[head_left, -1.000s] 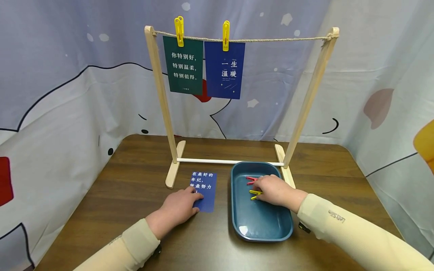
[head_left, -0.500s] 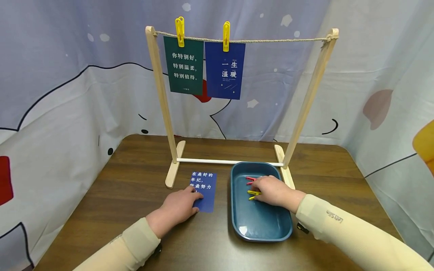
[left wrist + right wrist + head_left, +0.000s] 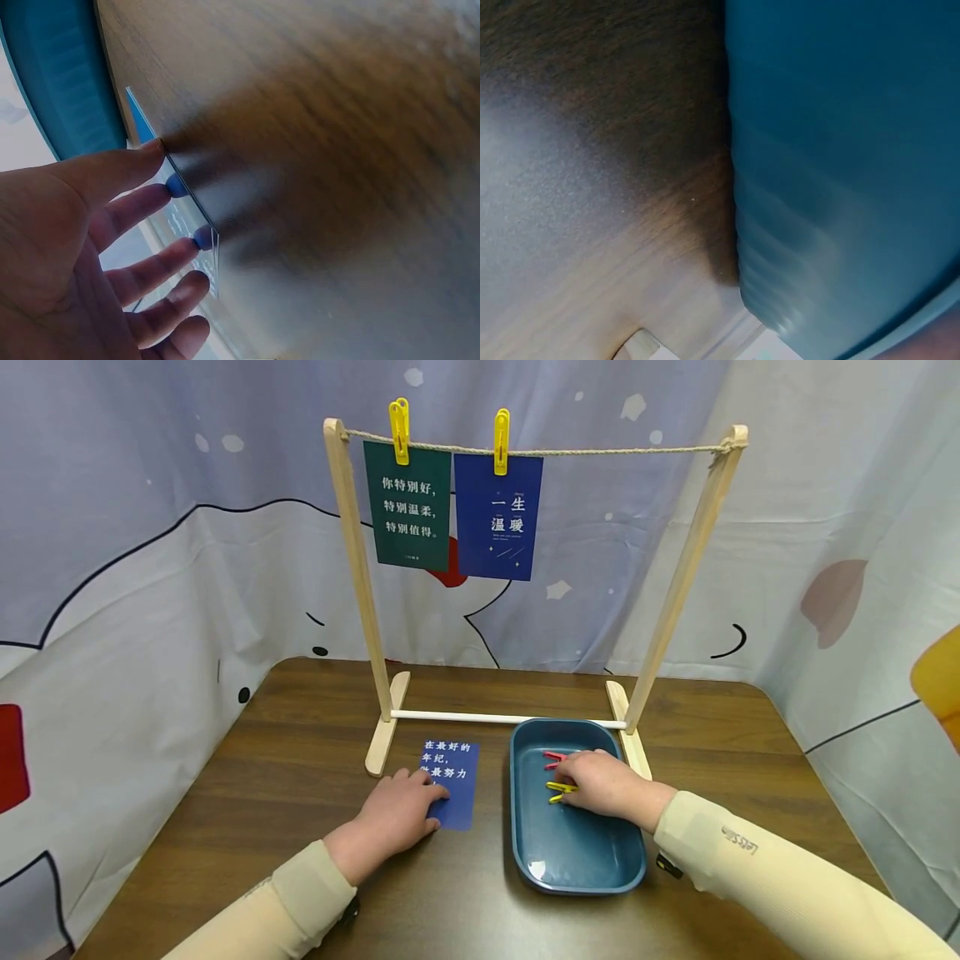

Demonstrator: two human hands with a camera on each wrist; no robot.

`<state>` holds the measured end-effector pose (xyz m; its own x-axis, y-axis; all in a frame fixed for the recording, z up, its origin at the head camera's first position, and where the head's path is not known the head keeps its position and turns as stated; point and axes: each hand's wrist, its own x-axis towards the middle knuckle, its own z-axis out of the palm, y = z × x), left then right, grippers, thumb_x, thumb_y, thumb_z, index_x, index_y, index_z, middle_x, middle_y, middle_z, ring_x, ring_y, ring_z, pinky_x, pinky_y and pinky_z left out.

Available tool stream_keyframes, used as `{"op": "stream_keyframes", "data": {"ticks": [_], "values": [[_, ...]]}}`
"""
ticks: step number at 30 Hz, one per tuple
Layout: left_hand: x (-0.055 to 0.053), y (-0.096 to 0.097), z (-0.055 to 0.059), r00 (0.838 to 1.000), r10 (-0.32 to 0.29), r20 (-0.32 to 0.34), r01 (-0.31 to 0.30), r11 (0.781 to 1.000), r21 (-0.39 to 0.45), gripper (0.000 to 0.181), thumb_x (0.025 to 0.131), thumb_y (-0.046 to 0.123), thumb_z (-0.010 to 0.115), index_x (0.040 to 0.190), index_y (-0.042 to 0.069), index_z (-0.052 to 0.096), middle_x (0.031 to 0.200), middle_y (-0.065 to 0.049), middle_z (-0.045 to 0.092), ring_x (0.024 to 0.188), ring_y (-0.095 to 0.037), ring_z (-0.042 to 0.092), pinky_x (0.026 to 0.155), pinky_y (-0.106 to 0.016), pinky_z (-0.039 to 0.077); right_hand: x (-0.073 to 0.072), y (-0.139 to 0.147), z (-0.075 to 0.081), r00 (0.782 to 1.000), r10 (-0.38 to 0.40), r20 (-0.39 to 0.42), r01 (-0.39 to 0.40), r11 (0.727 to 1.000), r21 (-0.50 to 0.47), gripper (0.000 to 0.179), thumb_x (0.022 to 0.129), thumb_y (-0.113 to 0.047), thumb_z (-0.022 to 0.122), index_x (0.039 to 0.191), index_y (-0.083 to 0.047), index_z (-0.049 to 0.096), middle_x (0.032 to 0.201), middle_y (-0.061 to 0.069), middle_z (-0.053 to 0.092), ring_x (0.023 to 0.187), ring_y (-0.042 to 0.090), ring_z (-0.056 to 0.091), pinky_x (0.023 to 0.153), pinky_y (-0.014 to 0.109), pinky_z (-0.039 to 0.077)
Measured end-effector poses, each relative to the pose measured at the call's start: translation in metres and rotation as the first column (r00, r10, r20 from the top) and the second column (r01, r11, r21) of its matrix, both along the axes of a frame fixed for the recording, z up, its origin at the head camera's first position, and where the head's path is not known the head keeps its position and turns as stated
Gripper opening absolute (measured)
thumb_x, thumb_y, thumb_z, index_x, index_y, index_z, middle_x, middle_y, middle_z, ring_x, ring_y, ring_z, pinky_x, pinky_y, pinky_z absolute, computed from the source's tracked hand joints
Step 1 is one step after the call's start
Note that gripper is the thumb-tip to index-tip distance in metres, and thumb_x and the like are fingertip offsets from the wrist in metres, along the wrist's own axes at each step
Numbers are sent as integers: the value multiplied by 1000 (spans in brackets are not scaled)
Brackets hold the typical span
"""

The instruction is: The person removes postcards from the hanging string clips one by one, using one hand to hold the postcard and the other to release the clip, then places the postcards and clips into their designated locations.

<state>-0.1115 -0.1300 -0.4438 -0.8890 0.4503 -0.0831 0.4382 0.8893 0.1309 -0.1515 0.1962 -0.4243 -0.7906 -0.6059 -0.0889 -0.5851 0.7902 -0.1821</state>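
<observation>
My left hand [image 3: 397,814] rests on a small blue card [image 3: 457,802] with white writing, which lies on the table. In the left wrist view the thumb [image 3: 154,150] is at the card's edge and two fingertips touch its printed face. Inside the blue tray [image 3: 581,888], my right hand [image 3: 603,782] holds a yellow clothespin [image 3: 559,788], its forked end sticking out to the left of the fingers. A red clothespin [image 3: 553,758] lies just beyond it, partly behind the hand. Only the tray's outer wall [image 3: 840,150] fills the right wrist view; the right fingers are hidden there.
Behind stands a wooden frame [image 3: 678,585] with a rope [image 3: 615,452] across its top. A green card [image 3: 408,547] and a blue card [image 3: 480,547] hang there under yellow clothespins [image 3: 501,442]. The tray's far end reaches the white crossbar [image 3: 457,716].
My right hand has shifted slightly left within the tray, and the yellow clothespin has moved left with it. The left hand has stayed on the card.
</observation>
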Motion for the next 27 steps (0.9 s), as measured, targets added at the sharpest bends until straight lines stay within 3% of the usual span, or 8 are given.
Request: {"op": "stream_keyframes", "data": {"ticks": [8,15,21,27], "values": [[-3,-1,-1,1000,-1,3,1,1000,6,39,85,36,79,120,22,69,118,-7,62,103,-30,56,83,-45,44,1,1,13,999,-13,-35,13,1000,-15,20,85,-23,78,100,-11,73,83,-3,63,73,11,54,73,35,46],[-10,-1,9,995,13,101,-13,1000,2,43,87,44,74,123,21,68,125,-10,61,111,-33,55,90,-50,43,-6,3,40,997,-42,-66,39,998,-59,23,89,-25,74,105,-9,73,91,0,67,80,15,60,77,38,51],[-30,2,31,994,40,101,-48,996,80,42,91,44,69,125,21,67,128,-8,62,116,-33,57,95,-53,45,-19,-4,90,985,-67,-158,46,990,-132,28,92,-26,70,112,-7,71,100,3,70,90,19,64,84,42,51],[-52,17,62,998,56,12,-57,974,221,47,95,43,64,136,21,60,136,-5,59,124,-30,55,100,-47,44,-29,-18,156,957,-64,-283,17,986,-164,27,96,-25,64,114,-6,70,104,7,69,98,24,63,97,49,43]]}}
